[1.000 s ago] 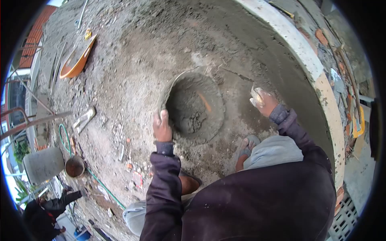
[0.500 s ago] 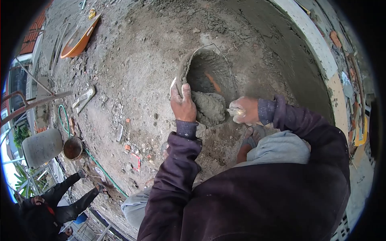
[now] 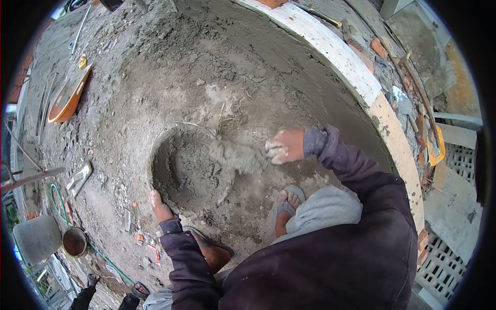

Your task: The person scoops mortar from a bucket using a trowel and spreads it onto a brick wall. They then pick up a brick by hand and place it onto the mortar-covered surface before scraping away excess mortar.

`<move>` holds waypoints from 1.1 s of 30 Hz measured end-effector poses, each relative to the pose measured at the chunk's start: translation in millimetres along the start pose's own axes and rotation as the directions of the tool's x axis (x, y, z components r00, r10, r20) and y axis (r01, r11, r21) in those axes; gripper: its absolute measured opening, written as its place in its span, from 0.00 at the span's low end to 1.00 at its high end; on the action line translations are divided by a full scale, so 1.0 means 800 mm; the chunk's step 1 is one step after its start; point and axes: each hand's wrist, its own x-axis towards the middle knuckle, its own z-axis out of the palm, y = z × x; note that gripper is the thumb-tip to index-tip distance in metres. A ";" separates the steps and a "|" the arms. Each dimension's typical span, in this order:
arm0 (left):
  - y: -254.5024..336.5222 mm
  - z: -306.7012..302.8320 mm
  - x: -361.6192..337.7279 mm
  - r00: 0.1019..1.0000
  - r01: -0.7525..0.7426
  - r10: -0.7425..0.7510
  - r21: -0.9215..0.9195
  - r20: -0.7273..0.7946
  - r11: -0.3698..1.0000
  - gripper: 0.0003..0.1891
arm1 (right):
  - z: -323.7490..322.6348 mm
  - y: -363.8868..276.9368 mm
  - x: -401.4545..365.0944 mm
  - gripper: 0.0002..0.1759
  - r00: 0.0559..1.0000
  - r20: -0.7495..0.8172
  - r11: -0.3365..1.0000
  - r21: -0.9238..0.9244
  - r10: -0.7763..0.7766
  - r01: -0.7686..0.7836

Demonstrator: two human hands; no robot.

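A round bucket [image 3: 155, 168] coated in grey mortar stands on the ground, its mouth facing up and wet mortar [image 3: 194, 168] inside. My left hand [image 3: 161, 207] grips its near-left rim. Right of the bucket, my right hand [image 3: 285, 146] is closed round the handle of a trowel, the handle mostly hidden by the fingers. Grey mortar [image 3: 240, 156] covers the trowel's blade, which reaches over the bucket's right rim and is blurred by motion. The bucket's thin wire handle [image 3: 178, 123] lies along the far rim.
A band of smoothed wet mortar [image 3: 330, 98] runs beside a pale curved edging [image 3: 356, 77] at right. At left are an orange basin [image 3: 67, 106], a green hose [image 3: 116, 268], a small round pail [image 3: 75, 242] and a grey tub [image 3: 37, 240]. Another person's legs [image 3: 85, 297] show at lower left.
The bucket has gone from tilted to more upright and sits farther left in view. My left hand has shifted down its rim. The mortar-laden trowel has come up to the right rim.
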 end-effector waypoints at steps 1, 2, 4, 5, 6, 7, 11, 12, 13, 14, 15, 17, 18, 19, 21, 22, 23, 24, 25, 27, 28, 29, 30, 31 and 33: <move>0.006 0.003 -0.001 1.000 0.017 -0.018 -0.028 -0.005 0.999 0.24 | -0.015 0.026 0.001 0.14 0.975 0.021 0.918 0.334 0.221 -0.215; 0.012 0.009 -0.005 0.999 0.040 -0.041 -0.055 -0.005 0.998 0.23 | -0.023 0.052 -0.008 0.13 0.901 0.117 0.681 0.617 0.417 -0.395; 0.024 0.006 -0.008 0.996 0.084 -0.085 -0.098 0.001 0.992 0.22 | 0.007 0.108 -0.056 0.12 0.648 -0.203 0.561 0.719 0.734 -0.410; 0.002 -0.007 0.006 0.989 0.144 -0.137 -0.223 0.047 0.964 0.22 | 0.041 0.098 -0.094 0.11 0.507 -0.345 0.586 0.667 0.790 -0.460; -0.024 -0.025 0.023 1.000 0.006 -0.006 0.009 0.018 1.000 0.24 | 0.071 0.077 -0.139 0.13 0.527 -0.400 0.660 0.408 0.750 -0.630; -0.013 -0.015 0.023 1.000 0.017 -0.015 -0.074 0.020 0.997 0.23 | 0.127 0.072 -0.186 0.16 0.539 -0.479 0.673 0.160 0.693 -0.722; -0.019 -0.012 0.023 0.991 0.103 -0.084 -0.190 0.106 0.976 0.23 | 0.253 0.075 -0.291 0.18 0.421 -0.303 0.507 0.314 0.855 -0.803; -0.020 -0.011 0.026 0.992 0.088 -0.072 -0.170 0.100 0.981 0.23 | 0.247 0.067 -0.280 0.19 0.367 -0.252 0.445 0.477 0.895 -0.758; -0.021 -0.015 0.026 0.994 0.074 -0.062 -0.145 0.089 0.987 0.23 | 0.240 0.059 -0.269 0.20 0.311 -0.199 0.365 0.623 0.929 -0.692; -0.022 -0.016 0.029 0.996 0.055 -0.045 -0.125 0.080 0.991 0.23 | 0.208 0.047 -0.229 0.21 0.227 -0.111 0.216 0.827 0.968 -0.519; -0.029 -0.020 0.033 0.997 0.035 -0.028 -0.091 0.067 0.995 0.23 | 0.178 0.041 -0.197 0.22 0.229 -0.149 0.248 0.830 0.962 -0.500; -0.043 -0.028 0.047 0.998 -0.021 0.023 -0.026 0.051 0.999 0.23 | 0.141 0.068 -0.152 0.22 0.191 -0.411 0.422 0.596 0.891 -0.683; -0.039 -0.029 0.046 0.998 -0.025 0.026 -0.004 0.051 1.000 0.23 | 0.138 0.099 -0.136 0.22 0.204 -0.603 0.453 0.295 0.771 -0.841; -0.035 -0.028 0.041 0.998 -0.032 0.031 0.017 0.047 0.999 0.24 | 0.141 0.129 -0.119 0.22 0.148 -0.646 0.401 0.263 0.748 -0.877; -0.023 -0.017 0.040 0.998 -0.058 0.057 0.051 0.027 0.997 0.25 | 0.124 0.181 -0.093 0.22 0.098 -0.664 0.351 0.258 0.741 -0.900; -0.017 -0.012 0.034 0.998 -0.067 0.067 0.066 0.012 0.996 0.25 | 0.107 0.199 -0.086 0.23 0.104 -0.635 0.351 0.277 0.766 -0.894; -0.012 -0.010 0.025 0.998 -0.069 0.070 0.083 -0.002 0.994 0.25 | 0.102 0.209 -0.085 0.23 0.110 -0.600 0.346 0.294 0.792 -0.891; -0.011 -0.009 0.020 0.997 -0.069 0.071 0.095 -0.015 0.993 0.25 | 0.093 0.201 -0.084 0.22 0.088 -0.637 0.356 0.306 0.766 -0.883; -0.021 -0.018 0.030 0.997 -0.067 0.064 0.072 0.044 0.995 0.25 | 0.073 0.179 -0.082 0.21 0.064 -0.673 0.364 0.315 0.737 -0.876; -0.007 -0.003 0.023 0.996 0.075 -0.070 -0.080 0.060 0.994 0.25 | 0.066 0.173 -0.105 0.19 0.102 -0.730 0.476 0.327 0.676 -0.816; -0.001 -0.005 0.023 0.989 0.142 -0.132 -0.146 0.073 0.979 0.25 | 0.066 0.162 -0.111 0.18 0.096 -0.763 0.495 0.312 0.639 -0.811; -0.023 -0.019 0.037 0.993 0.102 -0.096 -0.110 0.065 0.989 0.23 | 0.065 0.148 -0.120 0.18 0.088 -0.795 0.511 0.296 0.600 -0.807; -0.046 -0.034 0.051 0.997 0.063 -0.059 -0.073 0.058 0.995 0.22 | 0.060 0.136 -0.132 0.18 0.077 -0.829 0.525 0.276 0.555 -0.805; -0.040 -0.031 0.048 0.997 0.055 -0.052 -0.061 0.051 0.997 0.22 | 0.059 0.127 -0.148 0.19 0.058 -0.776 0.557 0.396 0.628 -0.730; -0.016 -0.015 0.038 1.000 -0.003 0.003 -0.008 0.013 1.000 0.23 | 0.054 0.093 -0.176 0.20 0.046 -0.709 0.557 0.510 0.704 -0.655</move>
